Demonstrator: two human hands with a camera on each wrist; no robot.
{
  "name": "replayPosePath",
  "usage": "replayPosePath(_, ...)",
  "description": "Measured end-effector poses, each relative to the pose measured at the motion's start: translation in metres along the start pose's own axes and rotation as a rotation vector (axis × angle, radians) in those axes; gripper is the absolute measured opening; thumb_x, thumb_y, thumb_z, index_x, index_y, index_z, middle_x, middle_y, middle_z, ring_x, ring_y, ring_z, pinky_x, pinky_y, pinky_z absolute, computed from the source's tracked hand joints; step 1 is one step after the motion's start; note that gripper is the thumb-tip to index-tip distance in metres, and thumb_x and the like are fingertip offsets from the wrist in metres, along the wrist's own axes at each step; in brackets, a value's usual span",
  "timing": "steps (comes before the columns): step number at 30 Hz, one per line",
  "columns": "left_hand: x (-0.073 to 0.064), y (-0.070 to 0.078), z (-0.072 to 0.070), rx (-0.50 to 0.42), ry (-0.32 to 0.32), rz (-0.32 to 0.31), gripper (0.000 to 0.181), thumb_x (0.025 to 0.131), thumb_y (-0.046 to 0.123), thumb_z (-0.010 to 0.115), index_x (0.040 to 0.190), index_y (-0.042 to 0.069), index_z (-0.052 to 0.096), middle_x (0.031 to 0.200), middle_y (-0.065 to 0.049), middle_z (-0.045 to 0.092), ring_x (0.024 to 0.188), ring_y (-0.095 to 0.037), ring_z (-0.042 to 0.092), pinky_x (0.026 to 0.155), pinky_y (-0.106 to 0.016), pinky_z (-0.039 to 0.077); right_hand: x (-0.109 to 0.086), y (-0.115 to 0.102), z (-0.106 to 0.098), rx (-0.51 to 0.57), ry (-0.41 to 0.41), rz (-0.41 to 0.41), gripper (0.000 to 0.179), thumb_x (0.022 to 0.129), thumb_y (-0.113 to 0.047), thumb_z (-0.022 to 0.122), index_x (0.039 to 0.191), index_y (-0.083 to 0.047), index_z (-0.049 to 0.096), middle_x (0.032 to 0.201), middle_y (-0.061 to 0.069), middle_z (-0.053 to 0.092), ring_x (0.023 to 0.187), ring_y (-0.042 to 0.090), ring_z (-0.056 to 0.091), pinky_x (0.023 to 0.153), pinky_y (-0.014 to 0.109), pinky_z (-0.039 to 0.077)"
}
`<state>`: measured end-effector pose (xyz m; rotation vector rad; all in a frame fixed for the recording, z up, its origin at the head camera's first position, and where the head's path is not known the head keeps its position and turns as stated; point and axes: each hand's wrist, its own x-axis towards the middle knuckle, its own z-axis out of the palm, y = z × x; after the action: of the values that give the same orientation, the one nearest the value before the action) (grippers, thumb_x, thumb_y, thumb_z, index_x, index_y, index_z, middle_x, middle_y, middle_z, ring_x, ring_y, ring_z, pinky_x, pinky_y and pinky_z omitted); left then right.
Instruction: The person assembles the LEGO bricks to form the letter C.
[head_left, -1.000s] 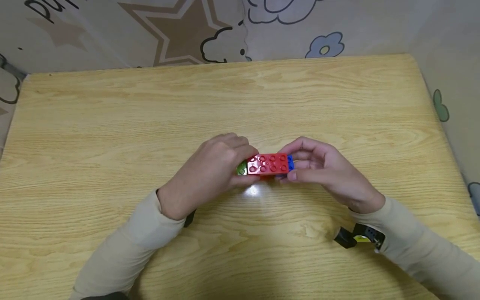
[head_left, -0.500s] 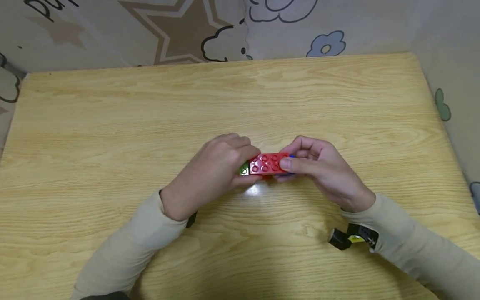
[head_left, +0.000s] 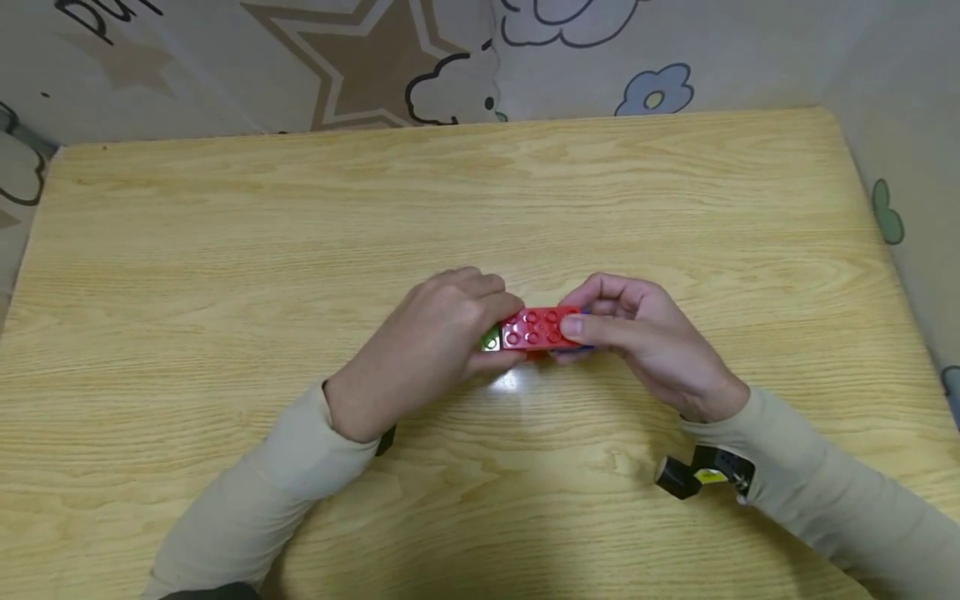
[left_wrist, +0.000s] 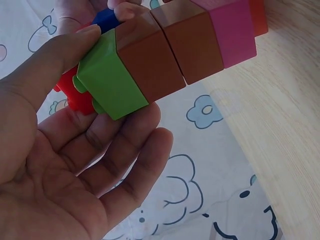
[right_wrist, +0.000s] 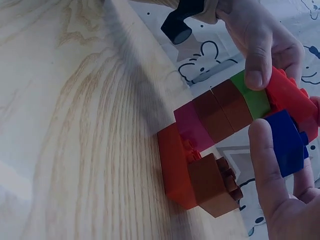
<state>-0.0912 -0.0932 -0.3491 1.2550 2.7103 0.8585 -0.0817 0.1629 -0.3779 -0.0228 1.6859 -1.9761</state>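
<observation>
A stack of toy building blocks stands on the table between both hands. An orange-red block (right_wrist: 172, 167) lies at its foot, bearing a pink block (right_wrist: 189, 125) and a separate brown block (right_wrist: 212, 185). Two brown blocks and a green block (left_wrist: 111, 82) rise above the pink one, with a long studded red block (head_left: 534, 329) on top. My left hand (head_left: 442, 337) pinches the column's top around the green block. My right hand (head_left: 663, 350) has its thumb on the red block's right end, fingers holding a blue block (right_wrist: 285, 142) against its underside.
The wood-grain table (head_left: 300, 208) reaches a wall (head_left: 210, 67) with cartoon drawings at the back. A black wrist camera (head_left: 678, 477) hangs below the right wrist, close over the tabletop.
My right thumb has shifted left from beside the blue block onto the red block's top. The blue block, once jutting past the red one's end, is now mostly beneath it. The left hand barely moves.
</observation>
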Motion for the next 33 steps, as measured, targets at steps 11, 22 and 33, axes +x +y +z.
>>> replayPosePath(11, -0.0004, 0.0003, 0.0010, 0.005, -0.016, -0.015, 0.033, 0.091, 0.024, 0.092, 0.110, 0.000, 0.080, 0.099, -0.005, 0.075, 0.088, -0.021, 0.066, 0.086, -0.037, 0.057, 0.0011, -0.0006, -0.0039, -0.073, -0.039, 0.028, 0.038, 0.105, -0.009, 0.069, 0.140, 0.007, 0.063, 0.122, 0.017, 0.075, 0.106, 0.025, 0.073, 0.096, 0.034, 0.057)
replayPosePath(22, 0.0011, 0.0005, 0.0008, -0.003, -0.022, -0.022, 0.034, 0.092, 0.024, 0.092, 0.112, -0.001, 0.079, 0.103, -0.007, 0.076, 0.092, -0.022, 0.068, 0.089, -0.038, 0.056, 0.0024, -0.0046, 0.0024, -0.057, 0.022, 0.011, 0.024, 0.103, 0.000, 0.067, 0.122, 0.008, 0.055, 0.106, 0.013, 0.075, 0.093, 0.021, 0.072, 0.086, 0.031, 0.057)
replayPosePath(33, 0.0000, 0.0005, 0.0020, 0.022, -0.021, -0.032, 0.036, 0.090, 0.024, 0.094, 0.112, -0.001, 0.080, 0.103, -0.007, 0.078, 0.093, -0.022, 0.069, 0.089, -0.038, 0.057, -0.0043, -0.0013, -0.0041, -0.279, -0.009, -0.137, 0.033, 0.109, -0.011, 0.063, 0.140, 0.001, 0.060, 0.137, 0.014, 0.068, 0.124, 0.032, 0.066, 0.099, 0.035, 0.055)
